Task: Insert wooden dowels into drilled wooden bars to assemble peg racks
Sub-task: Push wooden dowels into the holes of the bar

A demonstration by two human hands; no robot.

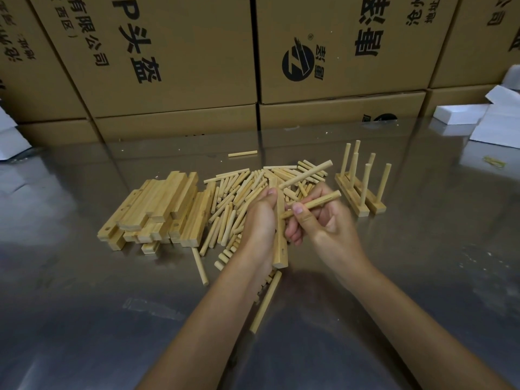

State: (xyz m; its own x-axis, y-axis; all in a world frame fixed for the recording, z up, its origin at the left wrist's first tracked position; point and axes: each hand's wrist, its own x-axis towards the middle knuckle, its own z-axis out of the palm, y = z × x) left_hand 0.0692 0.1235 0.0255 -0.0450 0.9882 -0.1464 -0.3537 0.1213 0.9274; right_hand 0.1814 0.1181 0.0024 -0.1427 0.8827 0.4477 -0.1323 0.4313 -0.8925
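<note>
My left hand [260, 220] grips a drilled wooden bar [280, 243] held lengthwise above the metal table. One dowel [306, 174] sticks out of the bar's far end, slanting up to the right. My right hand [320, 220] pinches a second dowel [315, 204] with its near tip at the bar's side. A heap of loose dowels [239, 198] lies behind and under my hands. To the left sits a stack of drilled bars [157, 209].
Two finished peg racks [363, 190] stand upright at the right of the heap. Cardboard boxes [174, 60] wall off the back of the steel table [84, 319]. White foam pieces [461, 114] lie at the far right. Stray dowels [266, 302] lie near my forearms.
</note>
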